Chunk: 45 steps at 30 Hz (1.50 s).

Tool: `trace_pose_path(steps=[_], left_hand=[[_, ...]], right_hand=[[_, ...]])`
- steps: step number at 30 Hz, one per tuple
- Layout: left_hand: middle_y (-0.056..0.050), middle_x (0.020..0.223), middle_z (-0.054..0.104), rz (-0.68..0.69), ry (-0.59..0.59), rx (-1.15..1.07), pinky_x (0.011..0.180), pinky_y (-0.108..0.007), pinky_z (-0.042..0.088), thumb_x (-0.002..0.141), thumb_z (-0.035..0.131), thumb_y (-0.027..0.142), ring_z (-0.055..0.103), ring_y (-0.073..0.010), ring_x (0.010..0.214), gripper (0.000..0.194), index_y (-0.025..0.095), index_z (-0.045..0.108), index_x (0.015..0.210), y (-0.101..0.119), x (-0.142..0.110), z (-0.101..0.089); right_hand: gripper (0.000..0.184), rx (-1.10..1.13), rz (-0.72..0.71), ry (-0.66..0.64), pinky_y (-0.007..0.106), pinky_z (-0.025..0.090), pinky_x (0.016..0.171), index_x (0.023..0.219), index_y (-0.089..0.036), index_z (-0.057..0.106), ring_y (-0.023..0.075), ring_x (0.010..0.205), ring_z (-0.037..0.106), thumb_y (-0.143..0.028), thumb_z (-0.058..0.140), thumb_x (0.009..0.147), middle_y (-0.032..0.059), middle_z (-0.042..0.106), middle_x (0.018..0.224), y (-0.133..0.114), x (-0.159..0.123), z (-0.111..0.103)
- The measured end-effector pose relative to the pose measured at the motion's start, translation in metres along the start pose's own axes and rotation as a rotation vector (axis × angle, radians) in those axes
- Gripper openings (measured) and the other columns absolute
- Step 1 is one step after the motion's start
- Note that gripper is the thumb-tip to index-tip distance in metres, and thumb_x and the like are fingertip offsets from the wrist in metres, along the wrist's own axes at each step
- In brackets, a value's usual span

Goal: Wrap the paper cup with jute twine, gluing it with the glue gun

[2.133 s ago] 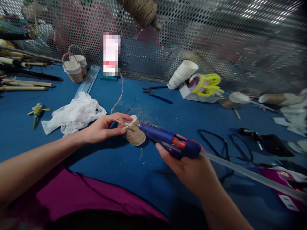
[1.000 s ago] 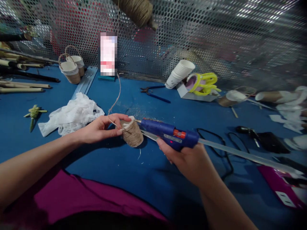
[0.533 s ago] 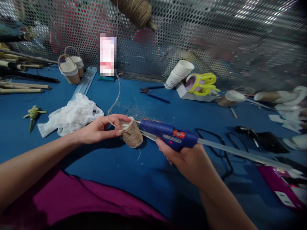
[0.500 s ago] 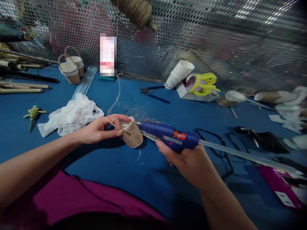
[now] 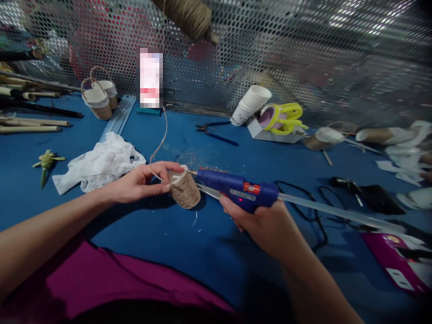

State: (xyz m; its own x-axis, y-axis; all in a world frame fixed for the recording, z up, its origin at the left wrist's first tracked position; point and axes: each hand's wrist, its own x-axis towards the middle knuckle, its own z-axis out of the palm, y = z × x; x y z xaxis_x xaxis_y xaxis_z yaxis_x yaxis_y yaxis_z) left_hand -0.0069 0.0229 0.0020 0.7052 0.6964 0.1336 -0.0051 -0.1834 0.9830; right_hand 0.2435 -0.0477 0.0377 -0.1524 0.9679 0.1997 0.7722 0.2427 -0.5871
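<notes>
Head cam, L to R over blue table [image 5: 135,252]. Far L: bunch of sticks [image 5: 33,123], some dk, some pale; nr them a green plaited figure [image 5: 47,159]. Next, 2 small baskets [image 5: 101,105] w/ looped handles & white tops, side by side, upright. White lace [image 5: 101,162] in a crumpled heap, just beyond L forearm; clear strips [image 5: 122,112] run back from it. Phone-shaped panel [image 5: 150,78], pixelated, stands against perf. metal screen [image 5: 118,27].

L hand [image 5: 145,180]: thumb & fingers nearly closed, pinching rim of twine-wrapped cup [image 5: 185,192], index over top edge. Twine [image 5: 165,128] hangs from above, passes L hand to cup. Cup is ctr of table, tilted, mouth up & to L; can't tell if btm rests on table. Twine spool [image 5: 189,18] up top; pliers [image 5: 218,132] lie behind, handles to R.

Blue glue gun [image 5: 236,186]: nozzle at cup rim, contact unclear; red light lit. R hand [image 5: 259,225] wrapped round its grip, some fingers hidden. Translucent rod [image 5: 337,211] sticks out the back. Behind: paper cup stack [image 5: 251,105] leaning, then white tray [image 5: 270,136] w/ yellow coil [image 5: 290,117]. Black cord [image 5: 313,218] loops R of gun. Far R: magenta item [image 5: 381,258].
</notes>
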Motion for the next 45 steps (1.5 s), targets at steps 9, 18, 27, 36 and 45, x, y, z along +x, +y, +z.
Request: trace_pose_path(steps=[9, 18, 27, 36, 45], left_hand=[[-0.008, 0.131, 0.051, 0.023, -0.018, 0.011, 0.103, -0.043, 0.034, 0.083, 0.057, 0.019, 0.046, -0.026, 0.121, 0.011, 0.015, 0.054, 0.073, -0.001, 0.0, -0.001], [-0.01, 0.131, 0.05, 0.006, -0.012, 0.001, 0.1, -0.044, 0.036, 0.083, 0.056, 0.018, 0.047, -0.0253, 0.121, 0.01, 0.014, 0.053, 0.074, 0.0, 0.001, 0.001], [-0.012, 0.132, 0.049, -0.01, -0.007, -0.004, 0.102, -0.042, 0.034, 0.084, 0.054, 0.017, 0.045, -0.024, 0.123, 0.011, 0.014, 0.052, 0.074, 0.002, 0.0, 0.002], [-0.012, 0.131, 0.05, -0.024, 0.016, -0.001, 0.103, -0.044, 0.033, 0.083, 0.055, 0.019, 0.045, -0.0251, 0.123, 0.013, 0.014, 0.052, 0.072, 0.003, 0.001, 0.003], [-0.014, 0.131, 0.05, -0.037, 0.011, 0.003, 0.102, -0.044, 0.034, 0.083, 0.055, 0.017, 0.044, -0.0255, 0.124, 0.011, 0.014, 0.052, 0.072, 0.004, 0.001, 0.003]], right_hand=[[0.027, -0.195, -0.2, -0.066, 0.028, 0.038, 0.041, 0.071, -0.023, 0.07, 0.0135, 0.034, 0.045, -0.025, 0.045, 0.081, 0.0, 0.051, 0.039, 0.016, 0.006, 0.0], [0.036, 0.029, 0.042, -0.042, 0.029, 0.048, 0.051, 0.044, -0.025, 0.045, 0.0152, 0.043, 0.056, -0.032, 0.058, 0.077, -0.0015, 0.052, 0.04, 0.003, 0.0, 0.0], [0.032, 0.075, 0.033, 0.0, 0.025, 0.042, 0.041, 0.047, -0.025, 0.045, 0.0129, 0.037, 0.051, -0.032, 0.057, 0.076, -0.0048, 0.047, 0.035, -0.006, -0.008, 0.002], [0.014, 0.024, -0.051, 0.042, 0.026, 0.05, 0.049, 0.062, -0.022, 0.057, 0.0157, 0.047, 0.059, -0.031, 0.056, 0.074, 0.0008, 0.062, 0.053, -0.019, -0.009, 0.005], [0.017, -0.073, -0.116, 0.177, 0.028, 0.052, 0.056, 0.072, -0.025, 0.06, 0.0178, 0.056, 0.062, -0.039, 0.053, 0.077, 0.0012, 0.063, 0.061, -0.009, -0.019, 0.02]])
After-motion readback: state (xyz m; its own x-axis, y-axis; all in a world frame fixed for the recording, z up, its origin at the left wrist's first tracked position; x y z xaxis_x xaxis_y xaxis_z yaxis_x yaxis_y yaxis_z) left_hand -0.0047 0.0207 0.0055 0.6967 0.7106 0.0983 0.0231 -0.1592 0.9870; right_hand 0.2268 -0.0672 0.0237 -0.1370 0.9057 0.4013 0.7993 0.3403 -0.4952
